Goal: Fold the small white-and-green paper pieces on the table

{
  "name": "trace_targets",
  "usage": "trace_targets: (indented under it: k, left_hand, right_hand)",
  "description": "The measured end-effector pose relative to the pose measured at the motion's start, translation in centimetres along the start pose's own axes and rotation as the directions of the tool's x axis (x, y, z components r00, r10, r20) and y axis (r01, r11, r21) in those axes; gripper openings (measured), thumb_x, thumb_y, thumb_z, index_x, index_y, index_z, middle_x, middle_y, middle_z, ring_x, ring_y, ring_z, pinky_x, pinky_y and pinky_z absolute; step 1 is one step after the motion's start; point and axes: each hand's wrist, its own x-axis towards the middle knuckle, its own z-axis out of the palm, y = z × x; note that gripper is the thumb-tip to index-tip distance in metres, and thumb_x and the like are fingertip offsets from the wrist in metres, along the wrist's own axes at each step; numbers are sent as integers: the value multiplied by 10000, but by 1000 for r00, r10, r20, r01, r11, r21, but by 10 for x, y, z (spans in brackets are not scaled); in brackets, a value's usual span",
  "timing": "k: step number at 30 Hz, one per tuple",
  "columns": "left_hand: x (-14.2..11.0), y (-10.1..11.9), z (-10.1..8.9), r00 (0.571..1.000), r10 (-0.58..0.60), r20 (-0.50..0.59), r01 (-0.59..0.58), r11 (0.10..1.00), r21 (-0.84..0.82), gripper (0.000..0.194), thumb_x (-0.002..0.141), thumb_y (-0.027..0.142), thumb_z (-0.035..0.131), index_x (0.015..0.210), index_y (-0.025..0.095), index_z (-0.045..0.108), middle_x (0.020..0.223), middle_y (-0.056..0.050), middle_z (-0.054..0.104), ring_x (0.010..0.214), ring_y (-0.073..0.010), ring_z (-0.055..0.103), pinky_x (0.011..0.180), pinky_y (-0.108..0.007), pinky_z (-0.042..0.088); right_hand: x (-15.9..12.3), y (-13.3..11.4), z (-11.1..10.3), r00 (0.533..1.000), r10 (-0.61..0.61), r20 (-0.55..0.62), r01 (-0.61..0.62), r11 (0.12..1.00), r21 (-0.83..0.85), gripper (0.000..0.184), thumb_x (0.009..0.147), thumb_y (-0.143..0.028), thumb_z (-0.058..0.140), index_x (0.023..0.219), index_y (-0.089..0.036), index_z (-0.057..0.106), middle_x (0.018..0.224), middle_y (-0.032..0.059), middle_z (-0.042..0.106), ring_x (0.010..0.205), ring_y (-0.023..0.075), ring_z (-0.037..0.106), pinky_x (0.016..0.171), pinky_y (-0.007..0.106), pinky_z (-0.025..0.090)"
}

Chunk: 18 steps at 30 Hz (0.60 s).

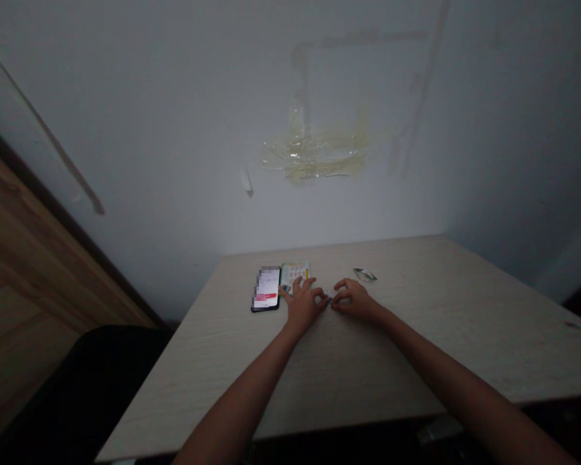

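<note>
My left hand (303, 306) is over the table, its thumb and forefinger closed at a small pale piece (330, 294), perhaps paper or film. Its other fingers are spread over the near part of a colourful printed card or packet (295, 268). From the other side, my right hand (356, 301) pinches at the same piece with closed fingers. Most of that piece is hidden by the fingertips, so its kind is unclear. A phone (267, 289) with a lit screen lies just left of my left hand. Beyond my right hand lies a small green-and-white scrap (365, 274).
The pale wooden table (416, 336) meets a wall (213, 129) at its far edge. Clear, yellowed tape (319, 155) sticks to that wall. A wooden panel (24, 271) and a dark object (91, 381) stand left of the table.
</note>
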Motion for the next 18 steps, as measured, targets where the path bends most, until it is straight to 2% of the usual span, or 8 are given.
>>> trace_targets:
  k: [6, 13, 18]
  left_hand:
    - [0, 0, 0, 1000, -15, 9, 15, 1000, -2, 147, 823, 476, 665, 909, 372, 724, 1417, 38, 516, 1396, -343, 267, 1046, -778, 25]
    - [0, -2, 2, 1000, 18, -14, -18, 1000, -17, 156, 825, 490, 658, 888, 364, 724, 1400, 32, 533, 1389, -344, 278, 1047, -773, 15]
    - [1, -3, 5, 999, 22, -28, -22, 1000, -21, 149, 816, 482, 674, 879, 354, 720, 1403, 35, 529, 1385, -343, 285, 1038, -781, 3]
  right_hand:
    - [1, 7, 4, 999, -31, -39, 32, 999, 27, 81, 744, -324, 748, 804, -275, 776, 1104, 65, 633, 1051, 230, 579, 970, 402, 422]
    - [5, 12, 11, 990, 5, -138, 3, 998, 55, 92, 773, -285, 702, 813, -241, 772, 1040, 80, 658, 1011, 233, 594, 949, 395, 444]
    - [6, 11, 13, 988, 19, -154, -14, 999, 30, 94, 768, -282, 699, 817, -251, 773, 1039, 74, 662, 1015, 233, 589, 946, 392, 443]
